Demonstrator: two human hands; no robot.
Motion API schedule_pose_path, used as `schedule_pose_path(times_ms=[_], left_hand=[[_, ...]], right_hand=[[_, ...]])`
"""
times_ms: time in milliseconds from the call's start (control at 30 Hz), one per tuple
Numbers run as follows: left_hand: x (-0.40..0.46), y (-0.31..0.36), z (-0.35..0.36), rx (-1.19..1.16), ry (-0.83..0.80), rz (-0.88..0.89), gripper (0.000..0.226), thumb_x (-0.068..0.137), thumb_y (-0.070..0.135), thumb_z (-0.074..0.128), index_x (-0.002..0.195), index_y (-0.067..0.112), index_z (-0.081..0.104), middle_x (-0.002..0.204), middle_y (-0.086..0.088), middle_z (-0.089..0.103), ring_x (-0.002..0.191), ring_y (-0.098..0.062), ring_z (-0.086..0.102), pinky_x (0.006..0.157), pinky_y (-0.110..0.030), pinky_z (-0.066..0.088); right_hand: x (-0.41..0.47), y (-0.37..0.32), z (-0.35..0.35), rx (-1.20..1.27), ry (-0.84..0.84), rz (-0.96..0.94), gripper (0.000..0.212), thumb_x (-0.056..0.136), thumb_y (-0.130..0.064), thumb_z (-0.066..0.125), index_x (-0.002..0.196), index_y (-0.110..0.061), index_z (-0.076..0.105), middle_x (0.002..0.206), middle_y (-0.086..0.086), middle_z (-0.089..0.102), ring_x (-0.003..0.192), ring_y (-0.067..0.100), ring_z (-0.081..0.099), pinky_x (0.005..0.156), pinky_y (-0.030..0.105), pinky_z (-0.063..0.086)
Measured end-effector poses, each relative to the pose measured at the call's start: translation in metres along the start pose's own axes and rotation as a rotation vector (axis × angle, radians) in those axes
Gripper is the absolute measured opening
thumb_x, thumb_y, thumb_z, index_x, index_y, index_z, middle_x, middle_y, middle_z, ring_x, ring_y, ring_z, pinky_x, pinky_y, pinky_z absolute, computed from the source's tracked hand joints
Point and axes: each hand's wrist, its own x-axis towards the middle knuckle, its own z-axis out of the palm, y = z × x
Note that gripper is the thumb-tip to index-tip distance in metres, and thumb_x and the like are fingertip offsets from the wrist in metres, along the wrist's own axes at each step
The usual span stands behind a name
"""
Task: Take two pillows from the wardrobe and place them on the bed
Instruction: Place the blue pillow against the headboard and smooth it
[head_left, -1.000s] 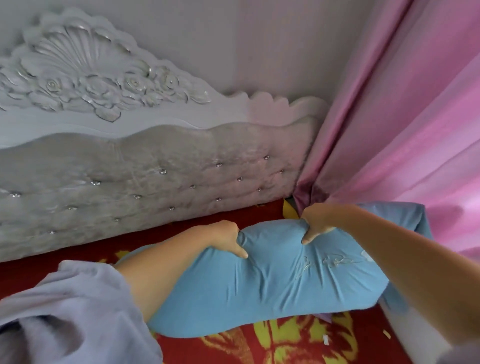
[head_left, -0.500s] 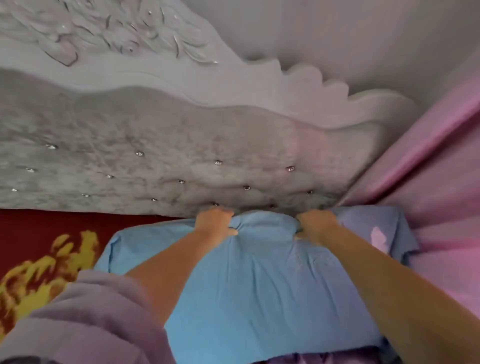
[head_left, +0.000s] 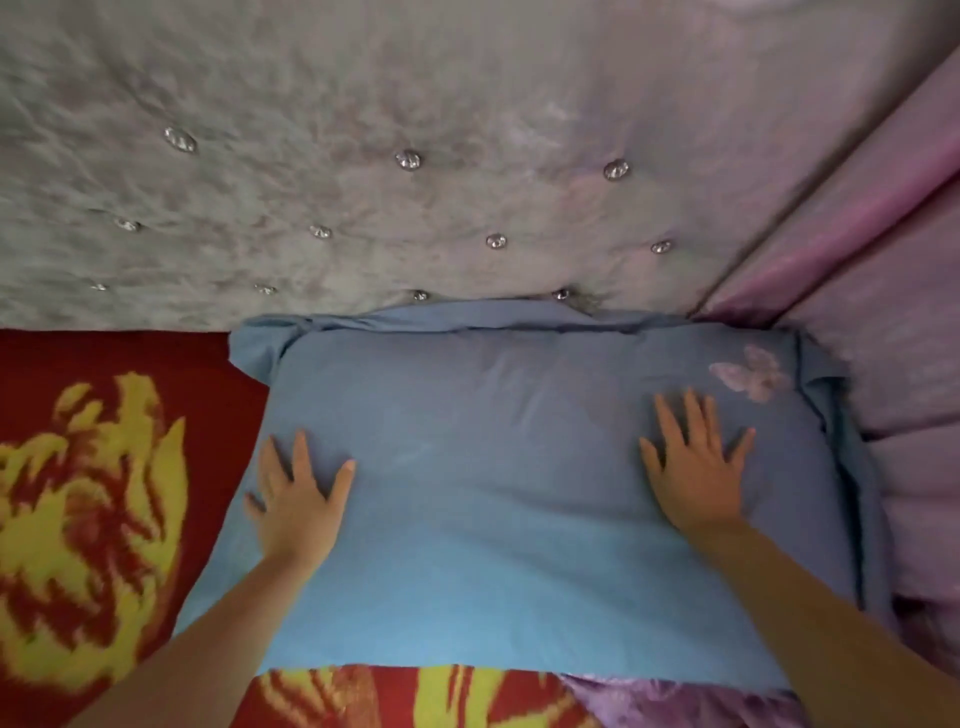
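A light blue pillow (head_left: 498, 493) with a pale butterfly print near its far right corner lies flat on the bed (head_left: 104, 493), its far edge against the headboard. My left hand (head_left: 296, 499) rests palm down on the pillow's left side, fingers spread. On the pillow's right side lies my right hand (head_left: 696, 467), also flat with fingers apart. Neither hand grips the fabric. Only one pillow is in view.
The bed carries a red blanket with a yellow pattern. A grey tufted headboard (head_left: 415, 156) with shiny buttons fills the top. A pink curtain (head_left: 883, 312) hangs at the right, touching the pillow's right edge.
Both hands have let go of the pillow's far edge and now lie flat on its top. The pillow has settled against the headboard, and the view has moved closer and lower.
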Motion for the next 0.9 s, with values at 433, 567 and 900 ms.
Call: schedule_pose_path(times_ms=[433,567,900], left_hand=[[0.042,-0.019,-0.009,-0.463,-0.071,-0.413,0.099,0.072,0.068,0.062,0.146,0.017,0.020,0.146,-0.019,0.033,0.130,-0.043,0.035,0.106,-0.057,0.033],[0.021,-0.025,-0.005,-0.545,0.032,-0.376,0.090,0.076,0.061,0.063,0.145,0.018,0.024,0.146,-0.017,0.036,0.130,-0.041,0.038,0.106,-0.056,0.034],[-0.019,0.031,0.005,-0.240,0.215,-0.282,0.082,0.084,0.054,0.056,0.147,0.017,0.018,0.136,-0.030,0.039,0.122,-0.047,0.040,0.103,-0.056,0.032]], right_hand=[[0.039,0.100,-0.014,0.461,-0.050,0.639,0.051,0.100,-0.029,0.041,0.119,0.017,0.055,0.128,0.038,0.052,0.121,0.048,0.049,0.099,0.044,0.038],[0.052,0.085,-0.032,0.623,0.238,0.487,0.034,0.097,-0.018,0.050,0.105,0.013,0.061,0.114,0.036,0.060,0.105,0.041,0.057,0.090,0.041,0.042],[0.041,0.105,0.001,0.652,0.354,0.455,0.027,0.097,-0.013,0.047,0.106,0.009,0.061,0.112,0.034,0.062,0.104,0.043,0.058,0.091,0.045,0.043]])
